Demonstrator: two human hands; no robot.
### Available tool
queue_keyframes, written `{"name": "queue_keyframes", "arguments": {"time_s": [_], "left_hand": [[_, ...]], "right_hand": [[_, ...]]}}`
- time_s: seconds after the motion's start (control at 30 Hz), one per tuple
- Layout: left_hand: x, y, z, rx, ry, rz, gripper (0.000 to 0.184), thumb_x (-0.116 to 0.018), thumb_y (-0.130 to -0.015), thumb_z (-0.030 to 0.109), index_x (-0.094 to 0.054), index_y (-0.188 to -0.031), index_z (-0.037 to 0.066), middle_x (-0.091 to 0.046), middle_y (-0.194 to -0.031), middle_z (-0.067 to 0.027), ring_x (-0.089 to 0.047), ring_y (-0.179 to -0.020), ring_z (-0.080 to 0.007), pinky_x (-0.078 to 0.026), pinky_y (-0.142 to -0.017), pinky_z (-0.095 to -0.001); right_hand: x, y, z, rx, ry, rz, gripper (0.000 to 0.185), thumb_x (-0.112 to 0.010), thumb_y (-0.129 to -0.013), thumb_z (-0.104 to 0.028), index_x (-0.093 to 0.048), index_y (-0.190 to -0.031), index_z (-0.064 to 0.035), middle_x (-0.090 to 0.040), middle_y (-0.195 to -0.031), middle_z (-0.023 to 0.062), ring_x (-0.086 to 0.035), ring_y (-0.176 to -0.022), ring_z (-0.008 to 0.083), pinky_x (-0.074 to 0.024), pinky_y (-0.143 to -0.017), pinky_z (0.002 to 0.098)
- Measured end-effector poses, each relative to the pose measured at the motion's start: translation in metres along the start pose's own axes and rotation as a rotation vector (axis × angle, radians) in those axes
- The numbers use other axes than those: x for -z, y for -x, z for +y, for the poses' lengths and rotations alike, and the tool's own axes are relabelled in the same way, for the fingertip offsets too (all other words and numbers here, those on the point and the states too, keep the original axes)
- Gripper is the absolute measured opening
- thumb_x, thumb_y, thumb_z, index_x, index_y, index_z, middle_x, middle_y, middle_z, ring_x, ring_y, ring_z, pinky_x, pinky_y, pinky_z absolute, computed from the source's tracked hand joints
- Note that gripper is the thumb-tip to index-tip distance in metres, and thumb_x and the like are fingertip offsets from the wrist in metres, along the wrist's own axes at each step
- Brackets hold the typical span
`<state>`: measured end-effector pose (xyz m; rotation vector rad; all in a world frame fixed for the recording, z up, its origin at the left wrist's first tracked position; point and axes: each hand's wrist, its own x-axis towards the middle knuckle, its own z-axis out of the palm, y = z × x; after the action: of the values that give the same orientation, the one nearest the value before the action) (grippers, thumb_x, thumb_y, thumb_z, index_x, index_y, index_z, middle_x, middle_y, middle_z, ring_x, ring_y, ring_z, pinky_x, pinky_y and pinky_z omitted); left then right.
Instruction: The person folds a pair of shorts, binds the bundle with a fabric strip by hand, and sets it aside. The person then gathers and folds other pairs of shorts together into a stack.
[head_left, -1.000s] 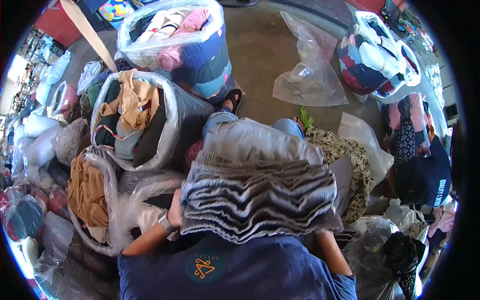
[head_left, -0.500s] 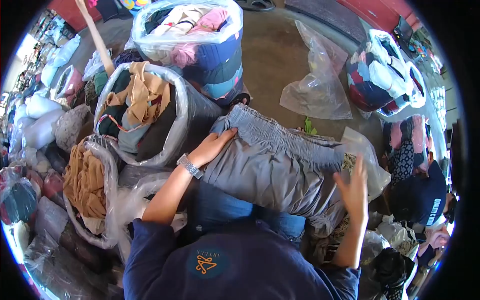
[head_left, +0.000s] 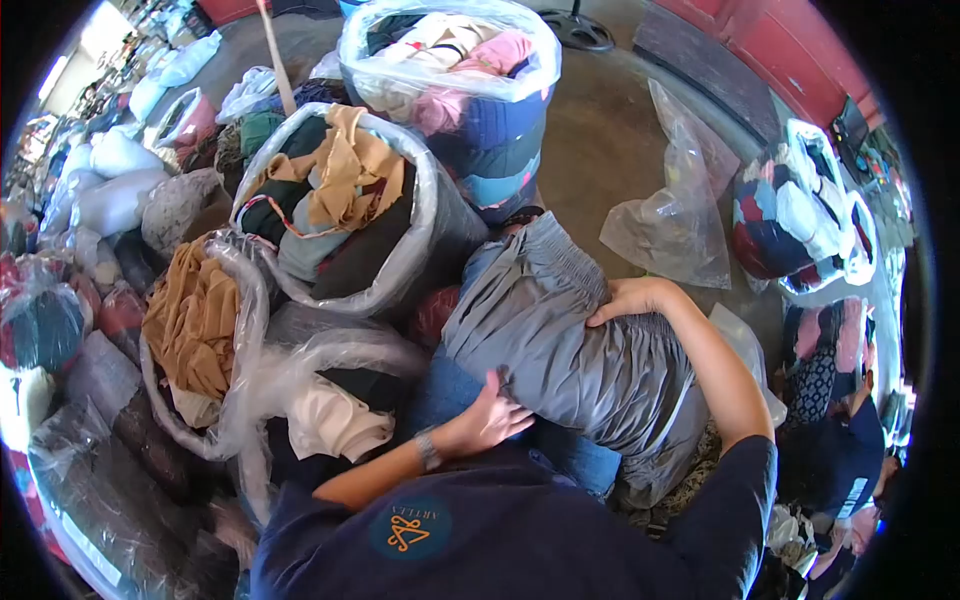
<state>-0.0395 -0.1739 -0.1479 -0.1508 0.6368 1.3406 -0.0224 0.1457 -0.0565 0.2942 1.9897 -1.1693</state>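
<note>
A grey garment [head_left: 570,350] with a gathered elastic waistband lies across my lap, slanting down to the right over my blue jeans [head_left: 590,455]. My right hand [head_left: 637,300] is at its upper right side, the thumb on the cloth and the other fingers hidden in the folds, gripping it. Near the garment's lower left edge is my left hand [head_left: 487,418], palm turned up and fingers spread, with nothing in it. A watch is on that wrist.
Clothes fill clear plastic bags [head_left: 425,220] at left and behind. Brown cloth [head_left: 195,325] sits in another bag. An empty plastic bag [head_left: 675,215] lies on the floor. At right are a filled bag [head_left: 795,215] and a person in dark clothing [head_left: 835,440].
The garment has tilted, its waistband now facing upper right. My right hand has moved onto its upper side, and my left hand has let go and come down toward me. The view has turned.
</note>
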Motion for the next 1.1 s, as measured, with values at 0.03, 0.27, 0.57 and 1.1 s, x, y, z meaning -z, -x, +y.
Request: {"name": "queue_keyframes", "arguments": {"time_s": [0.03,0.27,0.57,1.1], "left_hand": [[-0.006,-0.014,0.003,-0.018,0.001,-0.005,0.109,-0.037,-0.068,0.081,-0.014,-0.144,0.006,-0.024,-0.147,-0.0122,-0.022,-0.136,-0.0263,-0.02,-0.11,-0.0432],[-0.061,-0.036,0.013,-0.342,0.023,-0.317,0.118,-0.031,-0.057,0.088,-0.013,-0.145,0.011,-0.019,-0.15,-0.007,-0.019,-0.137,-0.0243,-0.016,-0.111,-0.0469],[-0.038,-0.095,-0.035,-0.062,0.047,-0.596,0.116,-0.031,-0.061,0.088,-0.015,-0.145,0.009,-0.02,-0.15,-0.0065,-0.02,-0.137,-0.0246,-0.016,-0.111,-0.0461],[0.043,0.036,0.281,-1.233,-1.194,0.976,0.026,-0.066,-0.077,0.025,-0.062,-0.089,0.002,-0.065,-0.079,-0.0132,-0.064,-0.076,-0.0244,-0.05,-0.068,-0.0327]], "right_hand": [[0.0,-0.002,0.001,0.009,0.031,0.019,0.082,-0.07,-0.071,-0.053,-0.047,-0.128,0.0001,-0.053,-0.127,0.0129,-0.047,-0.119,0.0229,-0.0339,-0.101,0.0314],[-0.033,0.041,0.042,-0.076,-0.308,0.4,0.069,-0.071,-0.071,-0.038,-0.05,-0.123,0.002,-0.058,-0.117,0.012,-0.052,-0.11,0.0213,-0.0364,-0.097,0.0308],[-0.055,0.11,0.057,0.085,-0.14,0.599,0.075,-0.079,-0.06,-0.027,-0.049,-0.122,0.0028,-0.057,-0.118,0.0141,-0.053,-0.11,0.0238,-0.038,-0.096,0.0356],[-0.067,0.096,0.072,-0.051,-0.231,0.707,0.109,-0.074,-0.05,-0.066,-0.043,-0.125,0.0071,-0.053,-0.122,0.0213,-0.05,-0.114,0.0298,-0.0361,-0.097,0.0394]]}}
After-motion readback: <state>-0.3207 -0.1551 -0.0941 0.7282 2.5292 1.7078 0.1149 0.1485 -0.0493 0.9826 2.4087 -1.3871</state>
